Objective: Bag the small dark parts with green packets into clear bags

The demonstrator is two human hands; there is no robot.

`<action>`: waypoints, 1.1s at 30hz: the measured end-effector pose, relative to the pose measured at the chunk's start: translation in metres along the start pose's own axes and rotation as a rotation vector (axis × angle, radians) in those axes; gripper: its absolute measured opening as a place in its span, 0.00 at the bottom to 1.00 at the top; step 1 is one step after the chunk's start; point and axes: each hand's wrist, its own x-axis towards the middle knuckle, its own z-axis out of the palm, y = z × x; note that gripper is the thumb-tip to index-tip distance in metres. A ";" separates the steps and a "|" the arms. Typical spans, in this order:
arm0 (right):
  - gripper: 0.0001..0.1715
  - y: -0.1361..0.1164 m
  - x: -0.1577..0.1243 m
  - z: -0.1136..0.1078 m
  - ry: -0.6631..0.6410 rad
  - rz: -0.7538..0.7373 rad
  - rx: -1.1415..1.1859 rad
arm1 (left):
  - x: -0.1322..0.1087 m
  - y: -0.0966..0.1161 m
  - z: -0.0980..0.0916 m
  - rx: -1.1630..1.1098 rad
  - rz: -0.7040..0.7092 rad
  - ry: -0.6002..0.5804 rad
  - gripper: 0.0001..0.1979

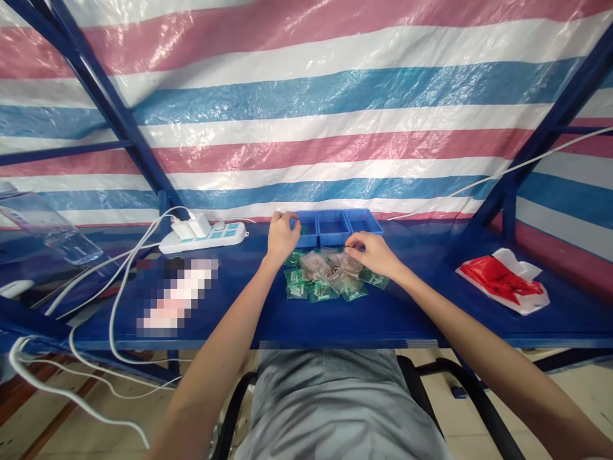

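A row of three small blue bins (331,229) stands at the back of the table. My left hand (283,237) reaches over the leftmost bin with its fingers curled down at the rim; a bit of green shows beneath the fingertips. In front of the bins lies a pile of small plastic packets: clear ones with thin metallic-looking pieces (330,271) on top, green ones with whitish pieces (325,292) around them. My right hand (372,251) is at the pile's back right, thumb and forefinger pinched together. What either hand pinches is too small to tell.
On the left are a white power strip (204,238) with plugged chargers, loose white cables (125,268), a clear plastic bottle (71,239) and a blurred-out patch. A red and white plastic bag (502,281) lies right. Striped sheeting (335,147) hangs behind the blue table (402,319).
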 end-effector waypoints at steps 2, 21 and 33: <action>0.05 0.000 0.000 -0.001 -0.053 0.004 -0.010 | -0.004 0.010 -0.001 0.015 0.080 0.002 0.11; 0.05 0.001 0.001 -0.004 -0.132 0.000 -0.032 | -0.006 0.015 -0.002 0.196 0.102 -0.171 0.17; 0.08 0.001 -0.001 -0.004 -0.146 0.084 -0.073 | -0.004 0.006 0.001 0.100 0.046 -0.131 0.13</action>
